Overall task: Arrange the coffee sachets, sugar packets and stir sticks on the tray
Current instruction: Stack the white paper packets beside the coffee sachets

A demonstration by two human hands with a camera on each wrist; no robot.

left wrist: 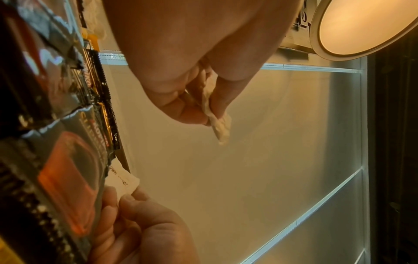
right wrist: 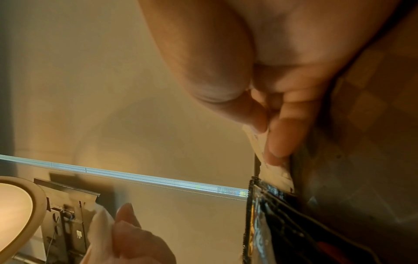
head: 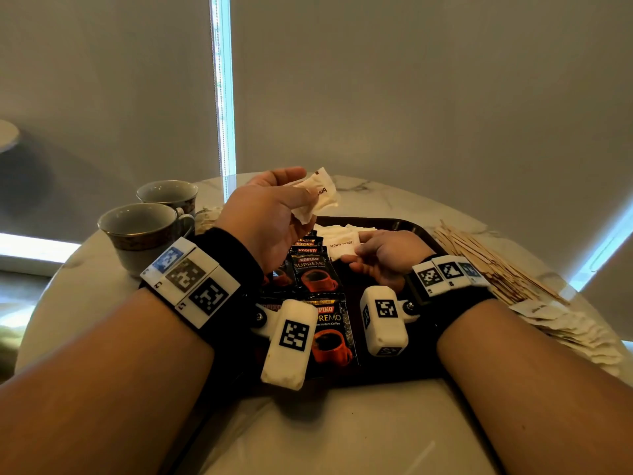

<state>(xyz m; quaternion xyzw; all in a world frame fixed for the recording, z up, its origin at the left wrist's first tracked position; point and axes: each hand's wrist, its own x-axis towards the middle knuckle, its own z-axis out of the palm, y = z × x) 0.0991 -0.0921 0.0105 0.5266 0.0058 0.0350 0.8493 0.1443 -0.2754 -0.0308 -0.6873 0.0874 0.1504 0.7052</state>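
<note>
Paper sugar packets [head: 317, 197] pinched, both hands | head only: stir sticks [head: 486, 258]

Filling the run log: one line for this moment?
left hand: holds sugar packets | right hand: pinches brown sugar packet on tray

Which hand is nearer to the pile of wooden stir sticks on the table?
Right. The right hand is over the black tray, holding a white brown-sugar packet, beside the pile of wooden stir sticks. The left hand is raised over the tray's far-left part, holding more packets.
</note>
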